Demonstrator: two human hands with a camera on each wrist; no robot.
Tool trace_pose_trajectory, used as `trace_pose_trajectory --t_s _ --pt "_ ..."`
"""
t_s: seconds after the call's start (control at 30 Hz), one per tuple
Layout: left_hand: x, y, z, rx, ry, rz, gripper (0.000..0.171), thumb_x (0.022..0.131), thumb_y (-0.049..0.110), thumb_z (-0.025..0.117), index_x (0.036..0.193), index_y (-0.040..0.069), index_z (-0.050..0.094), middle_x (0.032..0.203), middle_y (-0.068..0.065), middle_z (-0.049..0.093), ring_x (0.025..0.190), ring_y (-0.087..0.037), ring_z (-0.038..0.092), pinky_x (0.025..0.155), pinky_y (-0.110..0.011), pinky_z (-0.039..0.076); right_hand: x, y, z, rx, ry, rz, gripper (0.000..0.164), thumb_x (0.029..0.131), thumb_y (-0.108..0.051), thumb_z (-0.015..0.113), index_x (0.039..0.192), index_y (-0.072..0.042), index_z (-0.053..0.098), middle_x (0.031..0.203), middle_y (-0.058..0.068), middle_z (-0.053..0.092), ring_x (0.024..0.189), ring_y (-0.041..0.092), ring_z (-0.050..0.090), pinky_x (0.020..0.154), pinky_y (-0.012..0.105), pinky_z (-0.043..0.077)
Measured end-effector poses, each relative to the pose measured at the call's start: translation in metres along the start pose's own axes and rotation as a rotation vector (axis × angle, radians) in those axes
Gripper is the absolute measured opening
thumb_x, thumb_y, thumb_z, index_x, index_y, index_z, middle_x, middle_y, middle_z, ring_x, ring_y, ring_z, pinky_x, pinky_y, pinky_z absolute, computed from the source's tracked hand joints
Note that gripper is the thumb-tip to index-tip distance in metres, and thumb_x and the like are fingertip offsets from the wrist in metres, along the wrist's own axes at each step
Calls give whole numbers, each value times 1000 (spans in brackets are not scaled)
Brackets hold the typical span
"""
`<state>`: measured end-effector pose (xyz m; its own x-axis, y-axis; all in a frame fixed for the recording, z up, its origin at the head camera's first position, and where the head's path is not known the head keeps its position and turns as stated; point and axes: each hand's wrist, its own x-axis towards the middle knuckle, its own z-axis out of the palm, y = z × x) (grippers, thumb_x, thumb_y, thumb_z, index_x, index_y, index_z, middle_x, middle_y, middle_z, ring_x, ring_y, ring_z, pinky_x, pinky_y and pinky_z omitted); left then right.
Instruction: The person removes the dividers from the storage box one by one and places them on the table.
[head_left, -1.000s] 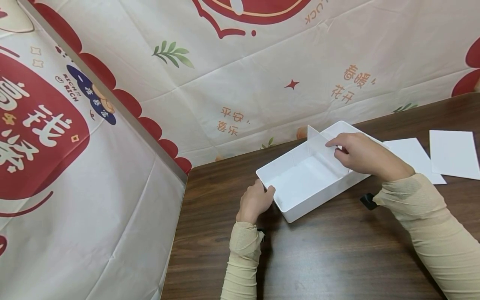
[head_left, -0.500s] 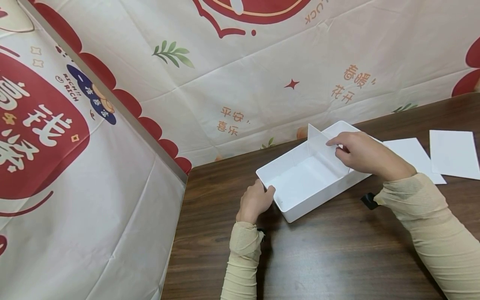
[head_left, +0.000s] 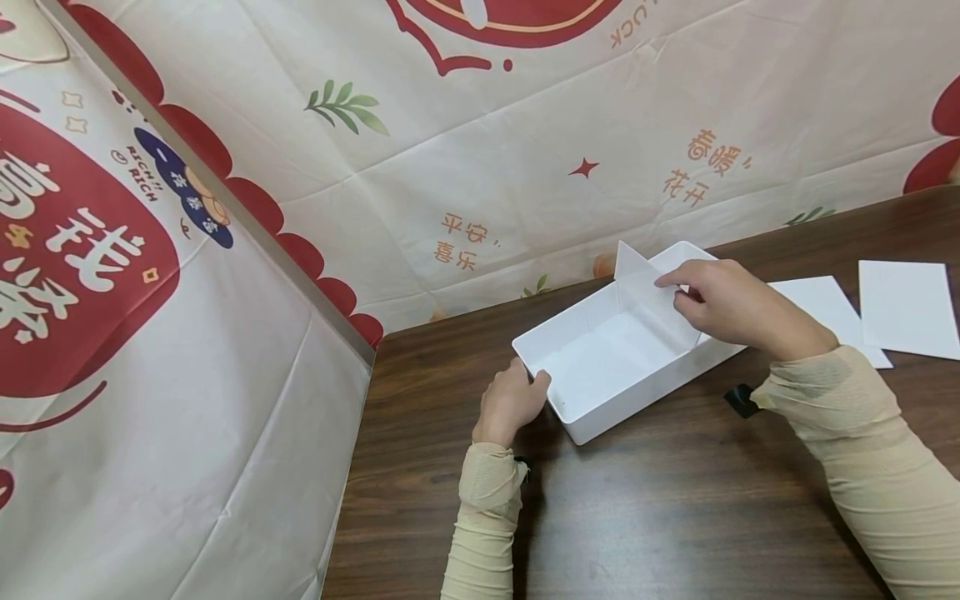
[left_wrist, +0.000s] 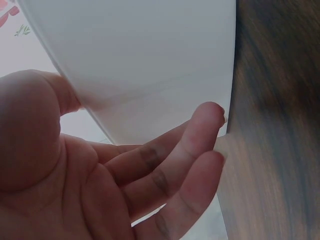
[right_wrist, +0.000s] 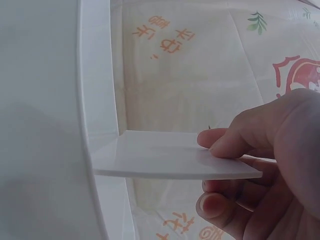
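White panel (head_left: 648, 298) in pinch of right hand (head_left: 733, 307), partly inside box (head_left: 637, 398) (itself in grip of left hand (head_left: 511, 404))

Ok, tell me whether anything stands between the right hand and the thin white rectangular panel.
Nothing visible does: the right hand pinches the thin white rectangular panel, which rises above the rim of the long white rectangular box. The left hand holds the box's left end, away from the panel.

Near the far edge of a brown table (head_left: 660, 517), a left hand (head_left: 512, 404) grips a white box (head_left: 652, 387) at its end toward the left edge; a right hand (head_left: 727, 307) pinches a white panel (head_left: 643, 293) rising across it. Farther right, two white boards (head_left: 907, 304) overlap.
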<state>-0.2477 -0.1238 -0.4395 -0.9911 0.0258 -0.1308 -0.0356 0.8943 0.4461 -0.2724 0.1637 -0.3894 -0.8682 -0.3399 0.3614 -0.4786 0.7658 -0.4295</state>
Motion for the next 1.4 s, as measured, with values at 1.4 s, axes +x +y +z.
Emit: trace_pose_trajectory --t_s 1.4 --pt "1 -2 2 14 3 4 53 92 38 43 124 -2 52 106 -20 67 75 -26 56 73 -47 49 -3 4 -6 15 16 19 31 86 2 53 114 7 65 87 19 63 66 23 48 51 34 41"
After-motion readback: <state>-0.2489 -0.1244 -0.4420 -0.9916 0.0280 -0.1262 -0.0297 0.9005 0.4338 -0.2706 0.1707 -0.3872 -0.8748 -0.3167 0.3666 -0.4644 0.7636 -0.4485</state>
